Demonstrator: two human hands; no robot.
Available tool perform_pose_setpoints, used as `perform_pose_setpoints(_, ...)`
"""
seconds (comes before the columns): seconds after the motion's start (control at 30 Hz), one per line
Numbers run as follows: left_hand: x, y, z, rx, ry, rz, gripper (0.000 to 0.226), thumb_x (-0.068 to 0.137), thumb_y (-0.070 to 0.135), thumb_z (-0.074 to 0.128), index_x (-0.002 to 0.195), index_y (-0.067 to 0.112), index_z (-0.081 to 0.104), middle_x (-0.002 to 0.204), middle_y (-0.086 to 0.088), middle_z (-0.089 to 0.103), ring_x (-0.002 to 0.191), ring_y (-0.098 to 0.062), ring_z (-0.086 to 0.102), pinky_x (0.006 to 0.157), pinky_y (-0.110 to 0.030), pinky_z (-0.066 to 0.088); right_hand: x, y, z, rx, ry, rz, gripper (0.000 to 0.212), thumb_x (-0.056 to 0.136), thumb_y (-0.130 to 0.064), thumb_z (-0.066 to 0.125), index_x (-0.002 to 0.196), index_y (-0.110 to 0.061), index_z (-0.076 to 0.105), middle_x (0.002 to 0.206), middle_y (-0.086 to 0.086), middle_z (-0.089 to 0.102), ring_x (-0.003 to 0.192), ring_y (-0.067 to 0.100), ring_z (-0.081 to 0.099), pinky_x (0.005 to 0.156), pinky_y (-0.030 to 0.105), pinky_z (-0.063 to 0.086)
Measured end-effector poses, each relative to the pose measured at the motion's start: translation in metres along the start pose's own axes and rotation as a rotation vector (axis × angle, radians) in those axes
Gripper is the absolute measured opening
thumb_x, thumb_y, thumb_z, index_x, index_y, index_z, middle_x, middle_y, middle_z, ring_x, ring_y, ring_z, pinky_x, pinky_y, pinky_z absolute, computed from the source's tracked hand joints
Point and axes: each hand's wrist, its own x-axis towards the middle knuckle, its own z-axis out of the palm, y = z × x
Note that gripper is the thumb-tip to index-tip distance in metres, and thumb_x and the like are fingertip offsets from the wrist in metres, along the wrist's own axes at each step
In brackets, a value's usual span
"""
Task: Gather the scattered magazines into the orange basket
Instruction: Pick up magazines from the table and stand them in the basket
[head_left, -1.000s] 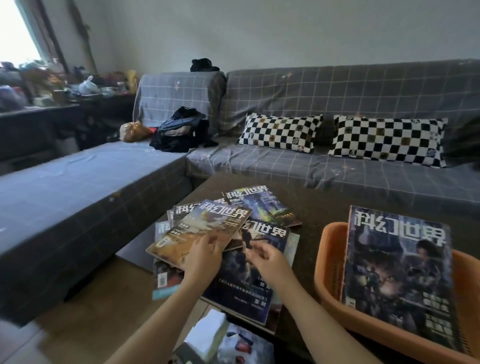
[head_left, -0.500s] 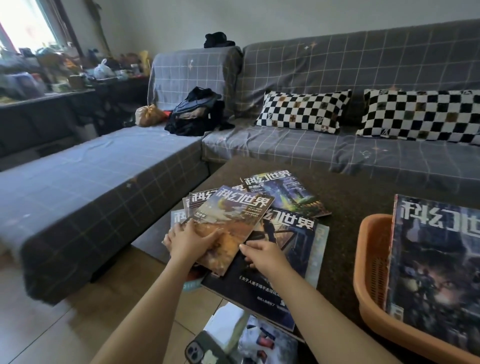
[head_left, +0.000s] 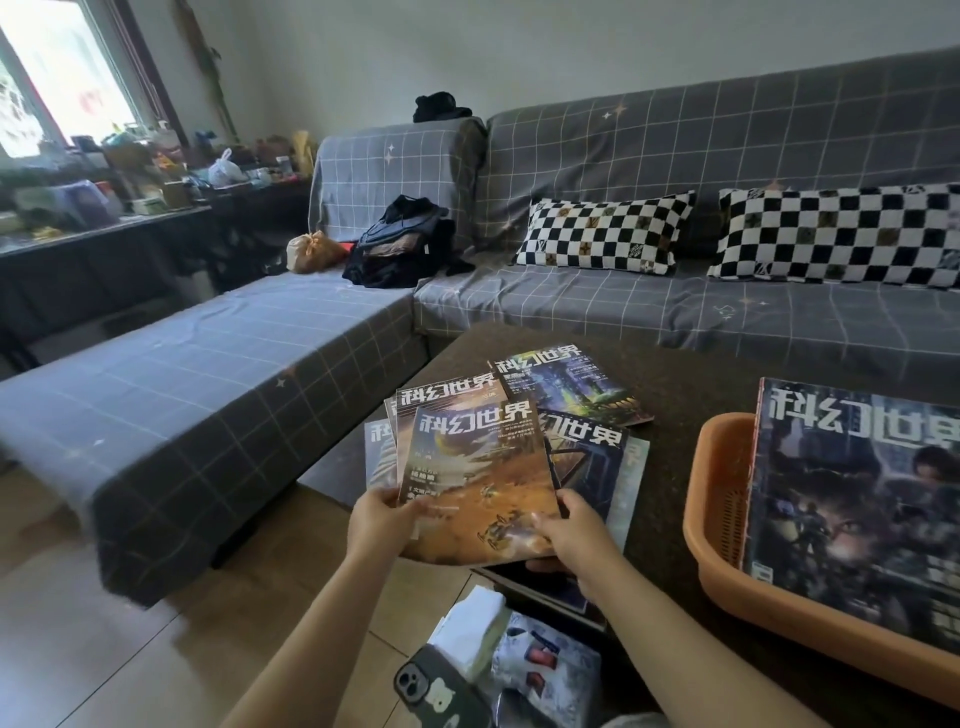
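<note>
An orange-brown covered magazine (head_left: 475, 478) is lifted off the pile, tilted toward me. My left hand (head_left: 379, 522) grips its lower left corner and my right hand (head_left: 571, 535) grips its lower right corner. Under and behind it several more magazines lie fanned on the dark table: a blue-green one (head_left: 566, 389) farthest back, a dark one (head_left: 587, 457) to the right. The orange basket (head_left: 719, 519) stands at the table's right with a dark blue magazine (head_left: 857, 499) leaning inside it.
A grey checked corner sofa (head_left: 234, 374) wraps round the dark table (head_left: 675, 395), with two checkerboard pillows (head_left: 602, 234) and a black bag (head_left: 400, 249). A phone (head_left: 436, 691) and tissue pack (head_left: 472, 629) sit near me, below the table's edge.
Both hands have taken the orange-brown magazine by its lower corners and raised it off the pile, turning it upright toward me. The camera has shifted left and closer.
</note>
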Motion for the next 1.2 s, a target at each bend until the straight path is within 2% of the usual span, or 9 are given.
perform_pose_setpoints(0.17, -0.044, 0.018, -0.013, -0.457, -0.152, -0.058, 0.023, 0.09, 0.01, 0.065, 0.111, 0.002, 0.059, 0.1, -0.021, 0.069, 0.072, -0.027, 0.07, 0.058, -0.036, 0.059, -0.033, 0.005, -0.024, 0.037, 0.018, -0.079, 0.038, 0.094, -0.01, 0.051, 0.13, -0.019, 0.043, 0.112, 0.008, 0.06, 0.087, 0.025, 0.065, 0.061, 0.035, 0.057)
perform_pose_setpoints(0.27, -0.064, 0.036, -0.014, -0.566, -0.208, -0.007, 0.016, 0.091, 0.01, 0.063, 0.105, 0.009, 0.056, 0.089, -0.016, 0.069, 0.057, -0.019, 0.071, 0.043, -0.029, 0.056, -0.052, -0.004, -0.045, 0.065, 0.048, -0.193, 0.031, 0.093, -0.012, 0.053, 0.122, -0.023, 0.048, 0.105, 0.001, 0.064, 0.09, 0.02, 0.065, 0.075, 0.036, 0.055)
perform_pose_setpoints(0.37, -0.078, 0.058, -0.012, -0.657, -0.278, 0.024, 0.017, 0.09, 0.013, 0.064, 0.105, 0.014, 0.056, 0.089, -0.015, 0.071, 0.06, -0.022, 0.072, 0.045, -0.032, 0.056, -0.072, -0.018, -0.069, 0.124, 0.051, -0.296, 0.023, 0.092, -0.012, 0.055, 0.11, -0.026, 0.051, 0.106, 0.001, 0.065, 0.093, 0.02, 0.066, 0.083, 0.039, 0.054)
perform_pose_setpoints(0.5, -0.098, 0.087, 0.005, -0.739, -0.372, 0.11, 0.018, 0.089, 0.011, 0.064, 0.105, 0.012, 0.057, 0.087, -0.011, 0.072, 0.064, -0.023, 0.073, 0.047, -0.033, 0.056, -0.096, -0.034, -0.108, 0.283, 0.021, -0.38, 0.023, 0.092, -0.002, 0.052, 0.109, -0.017, 0.052, 0.101, 0.005, 0.067, 0.078, 0.015, 0.07, 0.06, 0.024, 0.054)
perform_pose_setpoints(0.67, -0.128, 0.116, 0.051, -0.76, -0.507, 0.174, 0.019, 0.091, 0.007, 0.06, 0.109, 0.012, 0.057, 0.078, -0.008, 0.076, 0.062, -0.023, 0.072, 0.046, -0.032, 0.056, -0.115, -0.042, -0.168, 0.278, 0.085, -0.43, 0.053, 0.085, 0.002, 0.06, 0.121, -0.03, 0.036, 0.111, 0.004, 0.058, 0.091, 0.023, 0.066, 0.059, 0.03, 0.056)
perform_pose_setpoints(0.83, -0.156, 0.133, 0.111, -0.699, -0.598, 0.166, 0.023, 0.092, 0.006, 0.059, 0.115, 0.012, 0.059, 0.096, -0.015, 0.072, 0.072, -0.028, 0.071, 0.053, -0.035, 0.057, -0.125, -0.028, -0.222, 0.21, 0.246, -0.4, 0.062, 0.084, -0.012, 0.066, 0.13, -0.035, 0.031, 0.126, 0.004, 0.054, 0.106, 0.024, 0.06, 0.09, 0.048, 0.051)
perform_pose_setpoints(0.93, -0.165, 0.141, 0.145, -0.668, -0.634, 0.131, 0.027, 0.093, 0.007, 0.059, 0.119, 0.014, 0.057, 0.109, -0.018, 0.07, 0.092, -0.036, 0.069, 0.075, -0.047, 0.057, -0.128, -0.019, -0.251, 0.246, 0.312, -0.359, 0.06, 0.084, -0.012, 0.067, 0.128, -0.036, 0.034, 0.125, 0.004, 0.055, 0.101, 0.023, 0.063, 0.075, 0.04, 0.057)
perform_pose_setpoints(1.03, -0.168, 0.145, 0.175, -0.609, -0.629, 0.12, 0.023, 0.093, 0.007, 0.06, 0.112, 0.018, 0.059, 0.108, -0.014, 0.07, 0.096, -0.033, 0.069, 0.084, -0.052, 0.056, -0.129, -0.01, -0.273, 0.153, 0.443, -0.361, 0.062, 0.083, -0.015, 0.068, 0.135, -0.026, 0.036, 0.105, -0.011, 0.057, 0.086, 0.007, 0.062, 0.054, 0.018, 0.052)
perform_pose_setpoints(1.2, -0.165, 0.147, 0.215, -0.454, -0.631, 0.167, 0.027, 0.093, 0.005, 0.059, 0.117, 0.016, 0.059, 0.111, -0.004, 0.069, 0.103, -0.025, 0.066, 0.092, -0.049, 0.053, -0.118, 0.008, -0.293, -0.029, 0.563, -0.318, 0.064, 0.084, -0.016, 0.067, 0.138, -0.022, 0.035, 0.093, -0.023, 0.048, 0.077, -0.005, 0.052, 0.049, 0.008, 0.041)
